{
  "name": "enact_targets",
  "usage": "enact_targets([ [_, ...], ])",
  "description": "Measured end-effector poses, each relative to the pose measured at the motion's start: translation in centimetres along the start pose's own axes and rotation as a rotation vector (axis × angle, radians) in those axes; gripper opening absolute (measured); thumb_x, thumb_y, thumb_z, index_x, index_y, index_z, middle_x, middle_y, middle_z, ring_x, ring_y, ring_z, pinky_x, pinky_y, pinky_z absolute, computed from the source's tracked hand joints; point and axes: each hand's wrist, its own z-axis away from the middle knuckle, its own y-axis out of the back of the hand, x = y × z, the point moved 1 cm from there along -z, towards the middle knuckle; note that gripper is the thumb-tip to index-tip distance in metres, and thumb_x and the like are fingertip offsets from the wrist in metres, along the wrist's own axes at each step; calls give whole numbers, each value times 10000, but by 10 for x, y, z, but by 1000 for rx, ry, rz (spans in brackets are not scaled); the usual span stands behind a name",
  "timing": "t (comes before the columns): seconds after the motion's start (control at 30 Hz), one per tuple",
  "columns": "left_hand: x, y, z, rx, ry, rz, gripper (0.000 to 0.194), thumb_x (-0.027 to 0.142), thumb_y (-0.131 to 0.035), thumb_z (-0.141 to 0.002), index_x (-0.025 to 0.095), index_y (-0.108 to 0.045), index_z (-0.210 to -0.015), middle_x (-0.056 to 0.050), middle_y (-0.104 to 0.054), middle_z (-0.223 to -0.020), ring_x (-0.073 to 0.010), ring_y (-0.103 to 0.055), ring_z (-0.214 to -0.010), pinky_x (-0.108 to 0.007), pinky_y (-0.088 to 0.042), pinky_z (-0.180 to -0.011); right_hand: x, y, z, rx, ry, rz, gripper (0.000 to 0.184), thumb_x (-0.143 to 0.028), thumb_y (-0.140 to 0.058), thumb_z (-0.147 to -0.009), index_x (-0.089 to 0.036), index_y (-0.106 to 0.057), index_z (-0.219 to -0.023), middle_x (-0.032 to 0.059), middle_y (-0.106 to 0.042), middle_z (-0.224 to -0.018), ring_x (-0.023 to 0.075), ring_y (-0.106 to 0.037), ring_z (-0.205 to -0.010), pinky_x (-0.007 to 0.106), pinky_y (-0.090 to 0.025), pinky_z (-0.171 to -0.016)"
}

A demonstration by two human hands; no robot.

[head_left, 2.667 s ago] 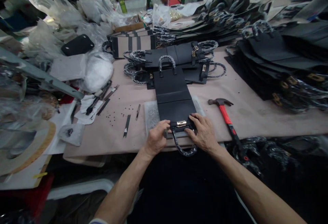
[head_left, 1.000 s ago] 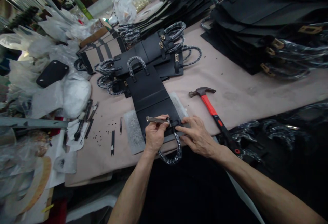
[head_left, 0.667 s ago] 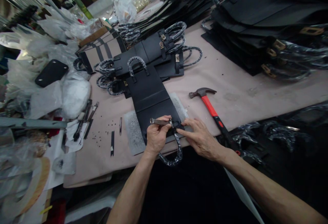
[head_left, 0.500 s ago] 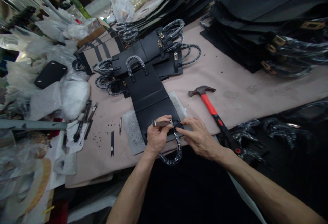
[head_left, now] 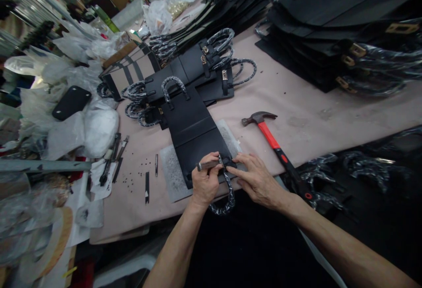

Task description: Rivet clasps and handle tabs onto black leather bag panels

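In the head view, the work looks partway along: a black bag panel (head_left: 194, 127) lies flat under both hands, with handles at its far and near ends, while the fitting at its near end is hidden by fingers, so I cannot tell whether it is finished. The left hand (head_left: 206, 184) is closed around a short rod (head_left: 207, 165), its tip against that end. The right hand (head_left: 260, 178) has fingers spread and tips on the same spot; whether it pinches anything is unclear. Beneath the panel, just beside the left hand, shows a cloudy, speckled pad (head_left: 173, 171). The near handle (head_left: 229, 200) curves between the hands, wrapped in crinkled plastic. Beyond the right hand, a red-and-black hammer (head_left: 268, 134) with a dull metal claw rests on the smooth, pinkish tabletop (head_left: 237, 103), not in use
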Motion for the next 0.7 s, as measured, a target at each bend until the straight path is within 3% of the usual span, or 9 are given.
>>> enact_targets([
  [0.4,5,-2,-1,8,-57,-69,138,119,-649,-969,195,-650,-1085,-93,-721,-1152,-224,-702,-1086,-401,-583,-1012,1,-6,2,42,18,25,510,-58,-493,-953,-231,-556,-1429,159,-477,-1441,334,-392,-1424,658,-310,-1177],
  [0.57,9,-6,1,17,-191,-174,138,89,-610,-979,184,-625,-1078,-99,-716,-1126,-228,-697,-1100,-404,-592,-1003,2,-6,2,39,20,31,518,-70,-487,-963,-238,-537,-1450,157,-469,-1458,334,-382,-1432,652,-311,-1177],
  [0.7,10,-7,2,46,-174,-189,133,94,-612,-981,178,-619,-1084,-104,-713,-1119,-226,-704,-1084,-393,-598,-989,1,-6,2,44,18,30,512,-73,-492,-962,-230,-542,-1447,160,-472,-1455,336,-387,-1427,651,-310,-1177],
])
